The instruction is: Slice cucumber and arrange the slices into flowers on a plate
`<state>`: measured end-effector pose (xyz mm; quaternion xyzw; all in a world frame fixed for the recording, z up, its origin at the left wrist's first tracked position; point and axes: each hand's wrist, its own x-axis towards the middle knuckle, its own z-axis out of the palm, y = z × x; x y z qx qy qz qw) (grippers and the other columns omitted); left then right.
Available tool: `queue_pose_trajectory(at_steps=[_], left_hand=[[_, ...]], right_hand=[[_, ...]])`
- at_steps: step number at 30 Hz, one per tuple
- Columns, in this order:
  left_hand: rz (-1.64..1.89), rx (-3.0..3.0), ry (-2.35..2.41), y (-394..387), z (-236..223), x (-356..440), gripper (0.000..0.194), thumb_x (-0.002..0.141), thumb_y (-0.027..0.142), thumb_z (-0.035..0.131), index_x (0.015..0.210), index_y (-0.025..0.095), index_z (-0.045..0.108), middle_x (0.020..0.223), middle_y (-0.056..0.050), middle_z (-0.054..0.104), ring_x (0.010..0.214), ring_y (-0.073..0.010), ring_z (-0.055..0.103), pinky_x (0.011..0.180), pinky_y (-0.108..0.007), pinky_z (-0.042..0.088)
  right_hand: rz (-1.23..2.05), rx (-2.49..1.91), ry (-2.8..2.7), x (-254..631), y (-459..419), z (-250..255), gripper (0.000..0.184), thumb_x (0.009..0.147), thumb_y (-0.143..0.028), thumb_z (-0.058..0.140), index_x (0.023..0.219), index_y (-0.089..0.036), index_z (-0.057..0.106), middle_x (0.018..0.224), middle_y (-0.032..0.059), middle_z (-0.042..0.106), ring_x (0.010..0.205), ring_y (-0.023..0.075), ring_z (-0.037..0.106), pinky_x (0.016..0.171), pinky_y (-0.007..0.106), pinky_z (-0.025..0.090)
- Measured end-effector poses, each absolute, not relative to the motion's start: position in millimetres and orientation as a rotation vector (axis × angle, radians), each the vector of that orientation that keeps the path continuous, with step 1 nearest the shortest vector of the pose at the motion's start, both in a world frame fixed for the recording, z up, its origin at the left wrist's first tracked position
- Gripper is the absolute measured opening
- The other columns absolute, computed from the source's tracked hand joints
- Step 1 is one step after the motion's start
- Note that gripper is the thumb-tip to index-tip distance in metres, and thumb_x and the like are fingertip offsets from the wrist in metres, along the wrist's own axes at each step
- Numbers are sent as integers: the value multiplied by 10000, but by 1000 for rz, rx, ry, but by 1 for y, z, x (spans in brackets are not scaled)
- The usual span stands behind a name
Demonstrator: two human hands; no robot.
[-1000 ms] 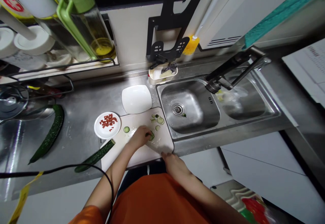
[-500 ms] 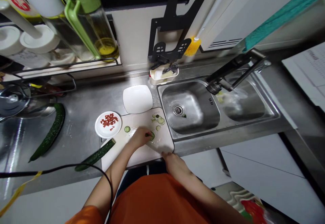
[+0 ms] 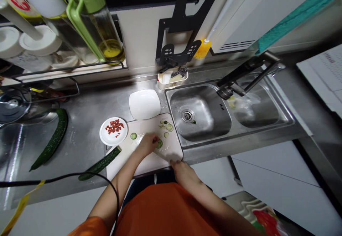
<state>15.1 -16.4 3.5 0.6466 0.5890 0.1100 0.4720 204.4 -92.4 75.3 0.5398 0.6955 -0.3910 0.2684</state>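
Note:
On the white cutting board (image 3: 128, 163), my left hand (image 3: 146, 146) has its fingers bent and pressed together on a short cucumber piece (image 3: 159, 143). My right hand (image 3: 185, 173) is closed around the handle of a knife (image 3: 163, 155) at the board's front edge; its pale blade points left, beneath the left hand, and is partly hidden. Cut cucumber slices (image 3: 169, 126) lie at the board's far right, with one cucumber end (image 3: 133, 136) left of my left hand. A longer length of cucumber (image 3: 103, 163) rests across the board's left edge.
A white plate of chopped red bits (image 3: 115, 136) stands left of the board, and a square white plate (image 3: 145, 104) behind it. A whole cucumber (image 3: 52, 141) lies far left. To the right are a double sink (image 3: 200, 111) and black faucet (image 3: 240, 77). A black cable (image 3: 88, 174) crosses over my left arm.
My left fingers have shifted slightly up off the cucumber piece's face, showing more of it. The right hand and knife look almost unmoved.

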Motion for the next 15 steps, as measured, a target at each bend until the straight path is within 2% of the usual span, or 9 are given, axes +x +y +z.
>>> queue_pose_trajectory(at_steps=[4,9,15], left_hand=[[258,1615,1442,-17,2,17,241,686,86,577,889,185,662,778,-10,672,748,-150,586,677,-249,418],[296,1655,1387,-18,3,17,133,716,148,572,765,191,687,759,-7,668,742,-143,574,693,-252,413],[443,1418,1529,-21,4,5,148,763,254,577,872,189,652,743,11,640,616,-98,523,597,-217,396]], right_hand=[[-1050,1458,1887,205,-93,74,473,797,8,300,1154,-175,550,987,113,652,923,227,640,685,269,440],[-1044,1468,1867,204,-93,74,471,801,13,305,1154,-181,549,1004,119,648,929,232,638,678,277,440],[-1047,1462,1863,205,-93,73,456,811,7,308,1151,-183,544,1001,116,650,924,230,641,677,276,437]])
